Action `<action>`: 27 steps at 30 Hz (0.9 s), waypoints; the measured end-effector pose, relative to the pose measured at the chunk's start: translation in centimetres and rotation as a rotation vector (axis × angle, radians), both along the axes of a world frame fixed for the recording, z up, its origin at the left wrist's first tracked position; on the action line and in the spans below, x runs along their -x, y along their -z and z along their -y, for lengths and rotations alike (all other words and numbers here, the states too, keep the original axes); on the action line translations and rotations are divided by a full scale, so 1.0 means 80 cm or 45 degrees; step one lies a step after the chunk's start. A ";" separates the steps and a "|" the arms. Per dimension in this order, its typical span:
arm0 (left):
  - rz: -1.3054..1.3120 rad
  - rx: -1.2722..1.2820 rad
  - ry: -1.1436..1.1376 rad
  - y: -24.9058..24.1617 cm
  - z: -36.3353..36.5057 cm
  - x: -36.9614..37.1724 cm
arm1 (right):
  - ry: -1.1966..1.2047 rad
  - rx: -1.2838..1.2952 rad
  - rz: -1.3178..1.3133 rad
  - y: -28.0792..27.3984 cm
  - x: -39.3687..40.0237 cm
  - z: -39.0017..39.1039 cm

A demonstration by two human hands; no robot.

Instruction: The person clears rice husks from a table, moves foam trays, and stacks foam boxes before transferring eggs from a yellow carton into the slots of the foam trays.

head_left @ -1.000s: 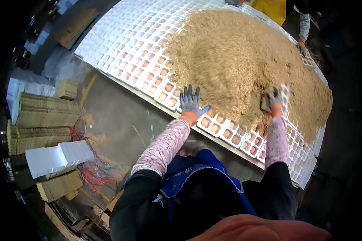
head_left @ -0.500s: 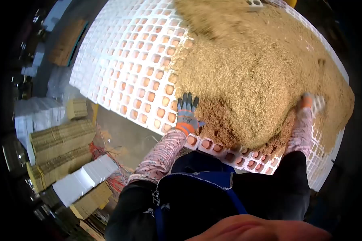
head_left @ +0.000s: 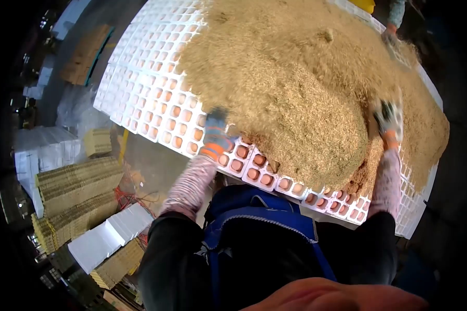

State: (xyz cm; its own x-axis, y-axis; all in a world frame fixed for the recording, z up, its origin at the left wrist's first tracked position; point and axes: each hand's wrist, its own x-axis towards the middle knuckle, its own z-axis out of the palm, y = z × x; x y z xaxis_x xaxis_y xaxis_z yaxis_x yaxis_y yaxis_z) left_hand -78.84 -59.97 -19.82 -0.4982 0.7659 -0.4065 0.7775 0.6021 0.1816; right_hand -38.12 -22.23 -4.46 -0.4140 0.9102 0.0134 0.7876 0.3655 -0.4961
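Observation:
A mound of loose tan husks (head_left: pixel 316 119) covers much of a bed of white trays (head_left: pixel 120 98), whose square cells hold round brownish, egg-like things (head_left: pixel 175 111). At the mound's left edge, my left hand (head_left: pixel 216 133), in a grey and orange glove, lies over the cells; it is blurred, but the fingers look stretched out and the thumb stands apart. Against the right flank of the mound my right hand (head_left: pixel 389 120), in a pale glove with dark fingertips and an orange cuff, has its fingers spread. Neither hand grips anything.
Another person's gloved hand (head_left: pixel 393 45) reaches into the husks at the far right. Stacks of yellowish ridged sheets (head_left: pixel 78 179) and white blocks (head_left: pixel 109 236) stand on the floor to the left. A wooden board (head_left: pixel 85 56) lies farther back.
My left hand has moved left, uncovering more filled cells along the near edge. My right hand has shifted slightly up and left. The husks spread farther left, and another person's hand has appeared.

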 end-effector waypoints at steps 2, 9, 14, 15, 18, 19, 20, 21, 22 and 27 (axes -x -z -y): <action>-0.326 -0.011 -0.003 0.004 0.045 0.106 | 0.070 -0.619 0.212 0.020 -0.132 0.042; -0.356 -0.218 0.140 0.033 0.107 0.235 | 0.900 0.002 0.313 0.281 -0.263 0.194; -0.159 -0.205 0.111 0.025 0.108 0.262 | 0.548 -0.034 0.593 0.267 0.118 0.216; -0.149 -0.204 0.114 0.025 0.108 0.268 | 0.425 -0.042 0.584 0.258 0.196 0.216; -0.124 -0.346 0.064 0.040 0.117 0.275 | 0.031 -0.063 0.509 0.236 0.425 0.225; -0.075 -0.469 0.021 0.039 0.121 0.278 | -0.079 -0.069 0.485 0.233 0.483 0.229; 0.007 -0.647 -0.100 0.052 0.130 0.279 | -0.176 -0.083 0.455 0.222 0.530 0.234; -0.015 -0.840 -0.190 0.057 0.134 0.286 | -0.248 -0.100 0.416 0.210 0.564 0.239; -0.038 -1.032 -0.280 0.046 0.134 0.295 | -0.288 -0.118 0.356 0.197 0.579 0.242; -0.174 -0.850 -0.135 0.017 0.084 0.390 | 0.264 0.014 -0.219 0.173 0.393 0.199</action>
